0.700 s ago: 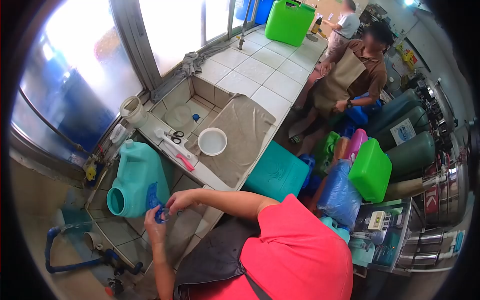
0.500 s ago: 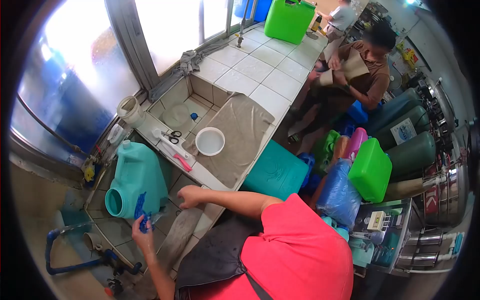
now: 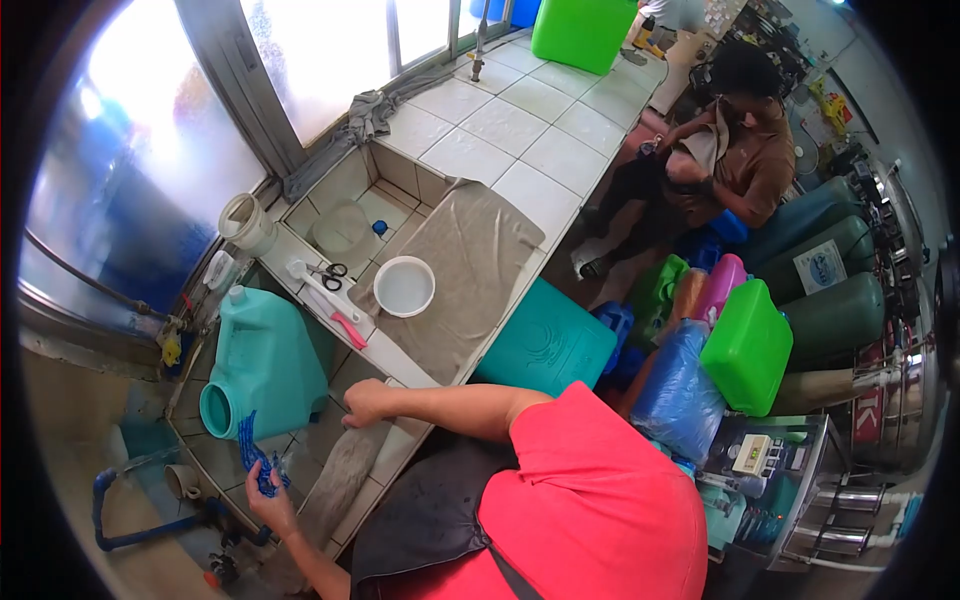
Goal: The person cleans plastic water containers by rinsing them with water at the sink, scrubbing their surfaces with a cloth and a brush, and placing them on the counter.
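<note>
My left hand (image 3: 271, 508) is closed around a blue, ribbed, flexible strip (image 3: 254, 460). The strip's upper end rises just below the wide mouth of a teal jug (image 3: 265, 345), which lies in the tiled basin with its opening facing me. My right hand (image 3: 369, 403) is curled into a fist above the basin's near edge, beside a worn grey plank (image 3: 345, 480). Whatever that fist holds, if anything, is hidden. Past it on the ledge lie a pink-handled tool (image 3: 349, 330), a white-handled brush (image 3: 316, 288) and black-handled scissors (image 3: 333, 274).
A white bowl (image 3: 404, 287) stands on a grey cloth-covered board (image 3: 470, 265) over the sink. A teal container (image 3: 545, 340) is below the counter. Green jugs (image 3: 747, 345) and a blue wrapped bundle (image 3: 675, 385) crowd the right. A co-worker (image 3: 755, 155) sits beyond, holding a tan sheet.
My left hand has moved left and down with the blue strip. My right hand has gone from an extended finger to a curled fist. The co-worker's tan sheet is now folded closer.
</note>
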The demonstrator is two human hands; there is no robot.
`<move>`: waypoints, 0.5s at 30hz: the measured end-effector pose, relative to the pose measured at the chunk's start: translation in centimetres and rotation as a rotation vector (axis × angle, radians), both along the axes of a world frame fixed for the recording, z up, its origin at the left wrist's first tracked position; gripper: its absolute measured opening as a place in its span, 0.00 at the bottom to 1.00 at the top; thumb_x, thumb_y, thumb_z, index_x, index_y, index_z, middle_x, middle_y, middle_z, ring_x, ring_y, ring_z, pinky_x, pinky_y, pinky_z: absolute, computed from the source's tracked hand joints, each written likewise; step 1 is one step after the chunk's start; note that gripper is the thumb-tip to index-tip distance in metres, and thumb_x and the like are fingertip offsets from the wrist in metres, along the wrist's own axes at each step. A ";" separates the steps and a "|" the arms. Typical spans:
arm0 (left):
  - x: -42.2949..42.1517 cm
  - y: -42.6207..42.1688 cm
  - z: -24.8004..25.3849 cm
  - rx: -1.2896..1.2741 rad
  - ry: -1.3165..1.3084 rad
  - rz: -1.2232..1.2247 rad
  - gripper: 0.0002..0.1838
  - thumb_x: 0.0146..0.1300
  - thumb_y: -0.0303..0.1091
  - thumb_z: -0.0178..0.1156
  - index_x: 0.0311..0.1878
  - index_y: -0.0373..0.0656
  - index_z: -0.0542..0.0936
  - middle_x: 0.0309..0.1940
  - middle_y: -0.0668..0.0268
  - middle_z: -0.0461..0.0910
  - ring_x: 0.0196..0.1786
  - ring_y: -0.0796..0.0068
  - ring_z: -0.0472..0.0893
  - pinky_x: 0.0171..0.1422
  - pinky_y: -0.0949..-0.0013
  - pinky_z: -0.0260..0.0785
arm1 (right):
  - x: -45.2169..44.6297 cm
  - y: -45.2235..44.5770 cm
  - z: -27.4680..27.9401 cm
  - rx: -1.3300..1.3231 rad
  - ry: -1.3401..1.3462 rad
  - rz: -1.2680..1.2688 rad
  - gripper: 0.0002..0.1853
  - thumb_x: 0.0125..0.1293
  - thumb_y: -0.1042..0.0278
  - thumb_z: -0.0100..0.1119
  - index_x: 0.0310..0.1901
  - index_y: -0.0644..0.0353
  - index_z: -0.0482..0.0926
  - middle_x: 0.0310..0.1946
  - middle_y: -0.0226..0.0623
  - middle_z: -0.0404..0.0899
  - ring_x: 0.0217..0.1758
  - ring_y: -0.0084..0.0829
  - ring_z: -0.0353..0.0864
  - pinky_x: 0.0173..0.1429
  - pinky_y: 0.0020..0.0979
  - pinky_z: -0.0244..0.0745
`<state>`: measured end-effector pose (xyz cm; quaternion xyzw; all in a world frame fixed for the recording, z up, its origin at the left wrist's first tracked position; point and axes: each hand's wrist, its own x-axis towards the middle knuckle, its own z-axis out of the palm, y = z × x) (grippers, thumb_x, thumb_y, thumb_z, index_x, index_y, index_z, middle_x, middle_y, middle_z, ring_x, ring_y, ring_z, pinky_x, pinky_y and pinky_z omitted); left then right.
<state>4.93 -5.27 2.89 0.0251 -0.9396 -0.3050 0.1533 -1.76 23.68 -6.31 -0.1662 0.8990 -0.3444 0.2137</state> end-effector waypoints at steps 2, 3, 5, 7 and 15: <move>0.4 -0.1 -0.1 -0.026 0.002 0.005 0.17 0.58 0.25 0.65 0.52 0.38 0.80 0.47 0.57 0.83 0.49 0.59 0.81 0.58 0.62 0.70 | 0.0 0.0 0.0 0.018 -0.002 0.010 0.23 0.57 0.44 0.61 0.30 0.61 0.85 0.31 0.49 0.84 0.40 0.51 0.84 0.45 0.47 0.78; 0.7 -0.2 -0.1 -0.016 -0.017 0.028 0.17 0.58 0.25 0.65 0.52 0.38 0.80 0.47 0.57 0.83 0.49 0.59 0.81 0.58 0.62 0.70 | 0.1 0.1 0.1 0.016 -0.008 0.015 0.23 0.57 0.44 0.61 0.30 0.61 0.85 0.31 0.49 0.84 0.40 0.51 0.84 0.45 0.47 0.78; 1.4 -0.9 -0.4 -0.010 -0.045 0.058 0.17 0.58 0.25 0.65 0.53 0.38 0.80 0.47 0.57 0.83 0.49 0.59 0.81 0.59 0.63 0.70 | 0.2 0.2 0.4 0.002 0.018 0.024 0.24 0.57 0.43 0.59 0.29 0.62 0.85 0.30 0.49 0.84 0.39 0.52 0.84 0.44 0.47 0.78; 1.7 -1.1 -0.5 -0.043 0.003 0.049 0.18 0.61 0.28 0.65 0.55 0.38 0.79 0.48 0.59 0.83 0.48 0.64 0.81 0.58 0.65 0.70 | 0.4 0.1 0.0 -0.003 0.036 0.029 0.25 0.58 0.43 0.59 0.29 0.62 0.85 0.30 0.50 0.83 0.38 0.52 0.83 0.44 0.48 0.78; 3.3 -1.0 0.7 -0.067 0.046 0.099 0.17 0.61 0.28 0.65 0.54 0.39 0.80 0.49 0.59 0.83 0.50 0.64 0.81 0.59 0.65 0.70 | 0.5 0.3 0.6 0.006 0.069 0.042 0.26 0.59 0.43 0.56 0.28 0.63 0.84 0.29 0.51 0.83 0.38 0.53 0.83 0.44 0.48 0.78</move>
